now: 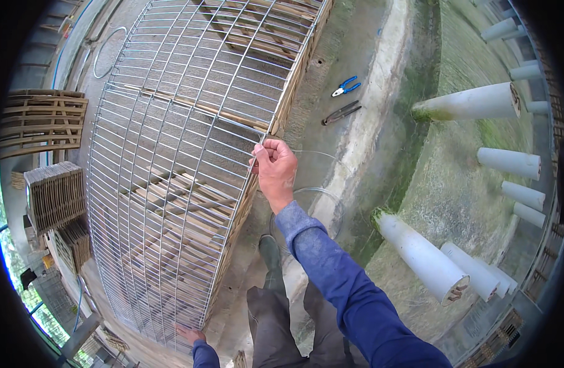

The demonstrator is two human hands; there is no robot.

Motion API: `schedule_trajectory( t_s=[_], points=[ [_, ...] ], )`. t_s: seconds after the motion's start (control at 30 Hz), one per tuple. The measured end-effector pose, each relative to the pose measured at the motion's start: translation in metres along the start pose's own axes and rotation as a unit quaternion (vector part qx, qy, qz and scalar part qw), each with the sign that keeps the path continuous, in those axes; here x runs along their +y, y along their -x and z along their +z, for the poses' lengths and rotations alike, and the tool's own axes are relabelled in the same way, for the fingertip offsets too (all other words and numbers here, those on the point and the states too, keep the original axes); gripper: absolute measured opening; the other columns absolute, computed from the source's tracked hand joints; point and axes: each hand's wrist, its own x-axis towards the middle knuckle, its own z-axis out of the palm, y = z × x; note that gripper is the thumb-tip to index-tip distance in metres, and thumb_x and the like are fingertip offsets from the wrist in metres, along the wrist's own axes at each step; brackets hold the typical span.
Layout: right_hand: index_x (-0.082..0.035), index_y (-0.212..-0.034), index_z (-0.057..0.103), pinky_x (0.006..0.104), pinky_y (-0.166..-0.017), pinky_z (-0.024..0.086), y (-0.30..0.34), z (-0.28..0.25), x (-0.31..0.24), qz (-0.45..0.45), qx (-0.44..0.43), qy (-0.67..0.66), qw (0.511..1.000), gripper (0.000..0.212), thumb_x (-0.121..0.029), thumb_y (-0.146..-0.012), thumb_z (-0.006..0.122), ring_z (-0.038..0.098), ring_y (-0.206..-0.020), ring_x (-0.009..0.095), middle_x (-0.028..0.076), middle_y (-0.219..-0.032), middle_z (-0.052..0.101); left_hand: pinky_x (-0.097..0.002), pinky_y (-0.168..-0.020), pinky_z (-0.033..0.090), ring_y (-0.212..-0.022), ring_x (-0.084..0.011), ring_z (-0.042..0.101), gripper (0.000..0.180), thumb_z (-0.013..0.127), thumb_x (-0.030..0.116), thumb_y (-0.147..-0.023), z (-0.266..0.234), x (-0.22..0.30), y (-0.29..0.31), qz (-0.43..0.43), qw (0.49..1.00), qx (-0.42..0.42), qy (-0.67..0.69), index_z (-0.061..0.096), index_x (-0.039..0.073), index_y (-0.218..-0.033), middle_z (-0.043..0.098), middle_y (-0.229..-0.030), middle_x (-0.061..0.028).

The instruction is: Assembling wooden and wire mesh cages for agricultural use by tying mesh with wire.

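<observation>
A large panel of metal wire mesh (pixel 190 122) lies over a frame of wooden slats (pixel 292 80). At the panel's right edge, my right hand (pixel 276 168) is closed in a pinch, thumb against the fingers, on a thin wire (pixel 315 152). That wire trails off to the right toward a loose coil (pixel 338 205) on the ground. Lower down, near the bottom corner of the mesh, my left hand (pixel 188 335) rests on the bars with its fingers stretched out; it is small and partly blurred in view.
Blue-handled pliers (pixel 346 86) and a dark pair of pliers (pixel 341 113) lie on the concrete to the right. Pale round posts (pixel 472 101) rise beyond a greenish channel (pixel 398 165). Stacked slatted panels (pixel 55 196) stand at left. My boot (pixel 271 257) is beside the frame.
</observation>
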Motion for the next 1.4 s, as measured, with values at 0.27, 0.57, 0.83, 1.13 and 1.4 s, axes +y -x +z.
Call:
schedule_trajectory(
  t_s=[0.27, 0.57, 0.83, 1.13, 1.4],
  points=[
    [0.001, -0.094, 0.056, 0.0262, -0.05, 0.055, -0.003, -0.005, -0.006, 0.012, 0.019, -0.019, 1.0, 0.014, -0.012, -0.089, 0.062, 0.062, -0.06, 0.011, 0.006, -0.076, 0.063, -0.0443, -0.101, 0.035, -0.114, -0.0481, 0.042, 0.094, 0.049, -0.005, -0.069, 0.004, 0.024, 0.01, -0.064, 0.99, 0.032, 0.125, 0.001, 0.005, -0.15, 0.031, -0.136, -0.0349],
    [0.001, -0.095, 0.055, 0.0242, -0.048, 0.053, -0.004, 0.0, -0.008, 0.024, -0.007, 0.012, 1.0, 0.018, -0.013, -0.088, 0.064, 0.063, -0.06, 0.012, 0.008, -0.079, 0.065, -0.0409, -0.093, 0.041, -0.1, -0.0441, 0.048, 0.101, 0.046, -0.011, -0.068, 0.041, -0.02, -0.014, -0.025, 0.984, 0.154, 0.085, -0.002, 0.016, -0.152, 0.046, -0.113, -0.0302],
    [0.001, -0.097, 0.054, 0.025, -0.049, 0.054, -0.004, 0.003, -0.007, 0.024, -0.024, 0.044, 0.998, 0.019, -0.013, -0.088, 0.063, 0.064, -0.061, 0.012, 0.008, -0.079, 0.065, -0.0432, -0.101, 0.034, -0.109, -0.0453, 0.045, 0.093, 0.048, -0.003, -0.074, 0.029, -0.022, -0.006, -0.004, 0.992, 0.086, 0.091, -0.003, 0.009, -0.151, 0.04, -0.123, -0.0339],
    [0.0, -0.091, 0.052, 0.0235, -0.047, 0.052, -0.007, -0.005, -0.007, 0.012, -0.025, 0.047, 0.999, 0.015, -0.011, -0.089, 0.061, 0.062, -0.057, 0.011, 0.007, -0.074, 0.063, -0.0454, -0.096, 0.037, -0.102, -0.0445, 0.048, 0.091, 0.049, -0.001, -0.078, 0.015, 0.0, 0.002, -0.056, 0.992, 0.044, 0.105, -0.006, 0.008, -0.15, 0.041, -0.125, -0.0353],
    [0.0, -0.091, 0.052, 0.0235, -0.047, 0.052, -0.006, 0.003, -0.008, 0.017, -0.033, 0.028, 0.999, 0.015, -0.011, -0.089, 0.061, 0.062, -0.058, 0.011, 0.008, -0.074, 0.063, -0.0439, -0.098, 0.038, -0.109, -0.0448, 0.046, 0.09, 0.048, -0.002, -0.078, 0.032, -0.028, -0.01, -0.027, 0.993, 0.058, 0.101, -0.006, 0.004, -0.149, 0.026, -0.144, -0.0336]
  ],
)
